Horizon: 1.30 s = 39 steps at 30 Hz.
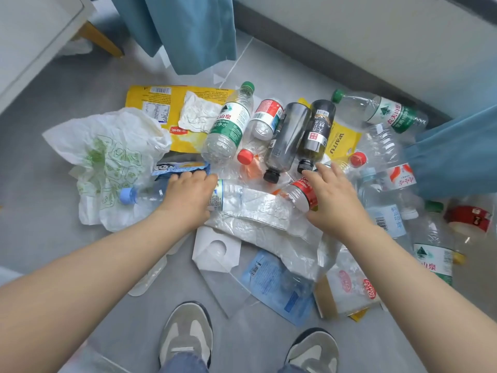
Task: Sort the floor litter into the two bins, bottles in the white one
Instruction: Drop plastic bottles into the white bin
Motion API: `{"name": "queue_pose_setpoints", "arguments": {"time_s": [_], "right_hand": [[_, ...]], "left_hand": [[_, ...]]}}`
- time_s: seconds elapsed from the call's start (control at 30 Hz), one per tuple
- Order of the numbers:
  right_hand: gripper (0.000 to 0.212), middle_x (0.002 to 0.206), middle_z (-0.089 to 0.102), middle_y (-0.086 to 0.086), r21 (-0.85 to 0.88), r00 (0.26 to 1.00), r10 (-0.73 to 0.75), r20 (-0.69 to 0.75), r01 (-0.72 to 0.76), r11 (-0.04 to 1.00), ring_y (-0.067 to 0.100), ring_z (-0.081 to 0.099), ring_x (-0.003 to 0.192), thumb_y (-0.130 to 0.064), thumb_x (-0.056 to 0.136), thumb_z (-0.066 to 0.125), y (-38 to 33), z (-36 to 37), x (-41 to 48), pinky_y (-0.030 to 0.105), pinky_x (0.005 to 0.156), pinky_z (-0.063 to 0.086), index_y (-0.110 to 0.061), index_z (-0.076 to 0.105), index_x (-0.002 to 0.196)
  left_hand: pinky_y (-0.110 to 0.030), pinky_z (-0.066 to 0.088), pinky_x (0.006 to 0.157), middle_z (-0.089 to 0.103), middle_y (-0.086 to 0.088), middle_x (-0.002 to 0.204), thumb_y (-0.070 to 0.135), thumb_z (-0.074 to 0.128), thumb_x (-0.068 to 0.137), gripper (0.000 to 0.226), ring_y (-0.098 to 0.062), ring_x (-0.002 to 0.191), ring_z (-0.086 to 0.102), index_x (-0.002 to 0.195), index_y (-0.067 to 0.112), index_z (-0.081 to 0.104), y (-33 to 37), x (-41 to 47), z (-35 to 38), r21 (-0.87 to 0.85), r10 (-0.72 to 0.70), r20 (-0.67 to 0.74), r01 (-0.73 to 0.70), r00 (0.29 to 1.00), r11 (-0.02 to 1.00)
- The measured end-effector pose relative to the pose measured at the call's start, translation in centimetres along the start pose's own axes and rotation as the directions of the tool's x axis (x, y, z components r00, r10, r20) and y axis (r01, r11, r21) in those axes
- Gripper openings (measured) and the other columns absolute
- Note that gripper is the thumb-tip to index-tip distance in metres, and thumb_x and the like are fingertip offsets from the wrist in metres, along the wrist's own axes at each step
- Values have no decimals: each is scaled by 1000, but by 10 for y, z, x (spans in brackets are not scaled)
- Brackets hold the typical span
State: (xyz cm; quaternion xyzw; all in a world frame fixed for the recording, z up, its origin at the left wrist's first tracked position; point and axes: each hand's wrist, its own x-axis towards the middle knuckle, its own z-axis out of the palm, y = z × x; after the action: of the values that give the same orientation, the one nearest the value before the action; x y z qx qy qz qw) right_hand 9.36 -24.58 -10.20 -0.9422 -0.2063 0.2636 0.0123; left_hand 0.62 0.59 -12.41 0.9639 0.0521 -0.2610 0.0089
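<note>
Many clear ribbed bottles (pixel 228 125), crinkled white bag (pixel 107 157)

Left hand (pixel 188 195) curled palm-down; right hand (pixel 332 196) flat, splayed.

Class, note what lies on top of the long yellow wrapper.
A crumpled white paper lies on the yellow wrapper; a green-labelled bottle overlaps its right end, a white bag its lower left corner. Anything beneath is hidden.

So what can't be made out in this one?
Head view:
- The two bins: outside the frame.
- Left hand: fingers hidden behind its knuckles, so its grip on the blue-capped bottle is unclear.
- Right hand: covers the red-labelled bottle, hiding any contact.
</note>
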Motion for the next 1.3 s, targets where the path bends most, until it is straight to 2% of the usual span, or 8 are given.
{"name": "queue_pose_setpoints", "arguments": {"time_s": [0.17, 0.4, 0.57, 0.7, 1.0, 1.1, 1.2, 1.3], "right_hand": [[66, 150, 31, 2, -60, 999, -42, 26, 43, 997, 28, 9, 147, -32, 82, 66, -5, 0, 10, 59, 117, 8, -22, 39, 141], [68, 120, 57, -1, 20, 984, -141, -112, 144, 989, 26, 46, 124, -43, 64, 75, -5, -5, 6, 52, 110, 28, -20, 51, 124], [68, 117, 60, -1, 171, 957, -111, -267, 160, 972, 24, 55, 107, -39, 64, 79, -1, -18, -9, 31, 87, 41, -20, 55, 125], [70, 119, 57, -4, 291, 945, -27, -327, 128, 948, 17, 55, 107, -41, 67, 81, -8, -55, -35, 24, 81, 40, -24, 53, 129], [67, 116, 55, -10, 524, 941, 173, -291, 5, 852, 10, 53, 106, -40, 69, 78, -42, -203, -149, 20, 81, 38, -28, 52, 129], [63, 112, 55, -14, 602, 914, 261, -310, -24, 798, 7, 53, 102, -41, 68, 77, -53, -274, -200, 21, 79, 40, -32, 54, 125], [60, 107, 54, -18, 687, 882, 346, -321, -35, 726, 4, 52, 99, -41, 67, 77, -60, -350, -249, 19, 78, 38, -35, 54, 122], [58, 108, 56, -16, 744, 832, 430, -350, -32, 667, 3, 52, 95, -42, 67, 76, -67, -421, -299, 6, 73, 36, -38, 53, 121]], "left_hand": [[-37, 37, 90, 49, -3, 119, 39, 63, 79, 55, -27, 111, 48, 125, 19, 41, 1, -6, -1, -5, 47, -33, -47, 998, 999], [-35, 42, 84, 51, -4, 110, 49, 62, 76, 54, -28, 105, 50, 118, 18, 45, 5, -13, -5, -137, 53, -88, -65, 995, 988], [-32, 34, 66, 51, -2, 93, 54, 62, 72, 43, -28, 93, 57, 90, 21, 42, 8, -26, -16, -291, 8, -120, -43, 993, 956], [-33, 47, 73, 58, 0, 108, 61, 53, 65, 56, -25, 99, 60, 105, 22, 51, 9, -51, -52, -377, -45, -77, 13, 996, 926], [-31, 44, 68, 53, 4, 92, 53, 64, 72, 42, -22, 89, 58, 103, 27, 53, 26, -149, -232, -465, -120, -72, 73, 990, 882], [-31, 47, 69, 56, 5, 91, 55, 61, 68, 40, -19, 85, 57, 96, 28, 53, 35, -194, -310, -518, -130, -79, 71, 988, 853], [-29, 39, 60, 54, 8, 84, 53, 62, 68, 33, -15, 79, 54, 86, 28, 51, 45, -234, -391, -585, -149, -102, 62, 984, 808], [-27, 38, 56, 57, 6, 79, 49, 66, 70, 29, -9, 72, 54, 79, 28, 49, 55, -277, -464, -685, -203, -120, 67, 972, 726]]}}
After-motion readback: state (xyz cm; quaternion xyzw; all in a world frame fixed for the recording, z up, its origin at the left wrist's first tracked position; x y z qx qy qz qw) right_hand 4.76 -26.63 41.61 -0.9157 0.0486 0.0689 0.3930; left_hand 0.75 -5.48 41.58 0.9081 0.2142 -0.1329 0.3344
